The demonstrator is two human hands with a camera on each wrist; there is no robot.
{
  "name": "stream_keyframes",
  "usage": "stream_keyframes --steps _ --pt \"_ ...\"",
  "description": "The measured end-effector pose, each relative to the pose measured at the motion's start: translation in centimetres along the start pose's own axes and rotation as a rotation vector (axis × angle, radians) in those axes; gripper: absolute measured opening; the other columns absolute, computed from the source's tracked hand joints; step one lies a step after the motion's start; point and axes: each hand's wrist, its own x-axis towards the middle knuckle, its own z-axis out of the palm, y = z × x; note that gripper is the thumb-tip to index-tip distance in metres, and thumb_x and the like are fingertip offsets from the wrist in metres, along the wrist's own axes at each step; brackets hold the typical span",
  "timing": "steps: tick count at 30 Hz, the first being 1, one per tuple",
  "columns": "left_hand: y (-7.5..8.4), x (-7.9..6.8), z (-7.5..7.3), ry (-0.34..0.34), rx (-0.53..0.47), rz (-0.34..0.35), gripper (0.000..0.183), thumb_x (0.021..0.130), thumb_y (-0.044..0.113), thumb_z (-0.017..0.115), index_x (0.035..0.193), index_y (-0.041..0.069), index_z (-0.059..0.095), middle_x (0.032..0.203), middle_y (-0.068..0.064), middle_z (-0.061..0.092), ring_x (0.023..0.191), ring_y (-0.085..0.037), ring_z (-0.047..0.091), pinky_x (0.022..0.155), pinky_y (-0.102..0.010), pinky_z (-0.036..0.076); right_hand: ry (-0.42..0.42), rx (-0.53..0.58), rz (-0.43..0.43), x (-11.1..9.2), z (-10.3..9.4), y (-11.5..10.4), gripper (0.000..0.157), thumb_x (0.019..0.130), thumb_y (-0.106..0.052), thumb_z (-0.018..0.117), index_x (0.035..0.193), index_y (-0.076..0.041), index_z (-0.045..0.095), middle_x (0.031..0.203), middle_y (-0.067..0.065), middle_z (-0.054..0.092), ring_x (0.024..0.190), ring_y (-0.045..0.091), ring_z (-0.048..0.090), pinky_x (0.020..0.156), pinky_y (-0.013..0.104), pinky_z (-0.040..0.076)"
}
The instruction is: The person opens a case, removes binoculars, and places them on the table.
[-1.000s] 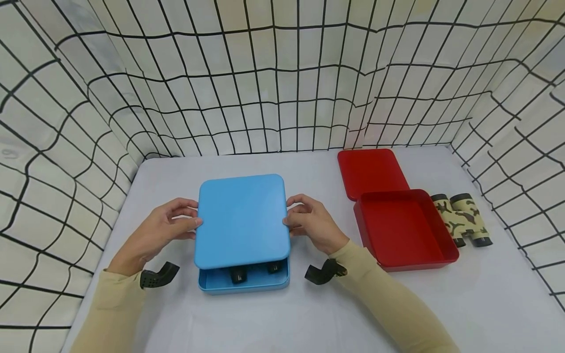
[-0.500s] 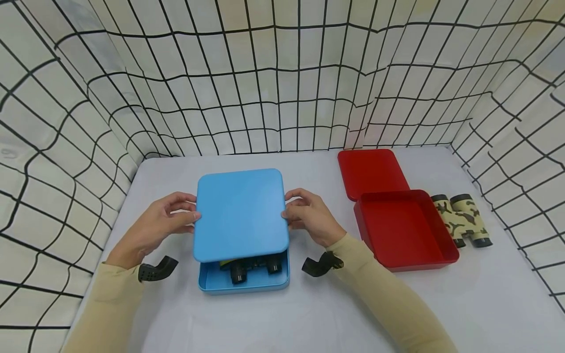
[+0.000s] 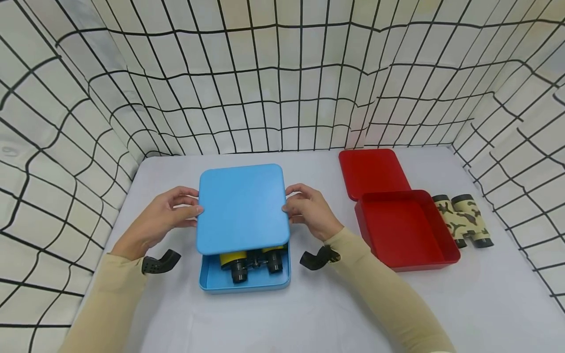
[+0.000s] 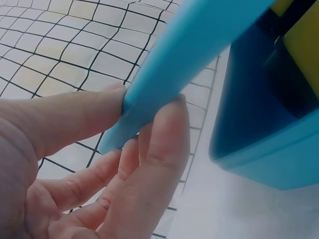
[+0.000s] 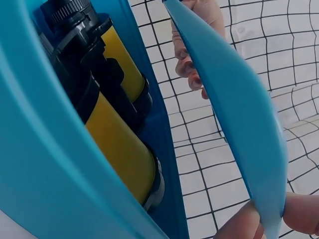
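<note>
Both hands hold a blue lid (image 3: 242,208) raised over a matching blue box (image 3: 216,284). My left hand (image 3: 165,218) pinches the lid's left edge between thumb and fingers, seen close up in the left wrist view. On the opposite edge, my right hand (image 3: 314,212) pinches the lid the same way. Inside the box lie yellow and black binoculars (image 3: 239,269); the lid hides their far part in the head view. From the right wrist view, the binoculars' yellow barrels (image 5: 119,144) show in full below the tilted lid.
Right of the blue box stands an open red box (image 3: 408,230) with nothing in it, its red lid (image 3: 374,171) lying behind it. Camouflage binoculars (image 3: 464,220) rest beside the red box. Black netting (image 3: 300,88) over white walls encloses the table's back and sides.
Both hands have lifted the blue lid up and back from the box, so more of the yellow and black binoculars shows. The red box and camouflage binoculars stay put.
</note>
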Motion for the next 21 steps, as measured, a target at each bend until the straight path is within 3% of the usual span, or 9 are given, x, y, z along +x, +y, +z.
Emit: stream_keyframes --steps 21 --pt "0.2 1.6 -1.1 0.003 -0.002 -0.053 0.066 0.101 0.031 0.068 0.150 -0.002 0.038 0.138 -0.024 0.050 0.093 -0.004 0.069 0.086 -0.027 0.063 0.023 0.004 0.017 1.9 0.3 -0.7 0.033 0.093 -0.013 0.064 0.126 -0.012 0.059 0.098 0.008 0.067 0.075 0.021 0.068 0.073 0.027 0.063"
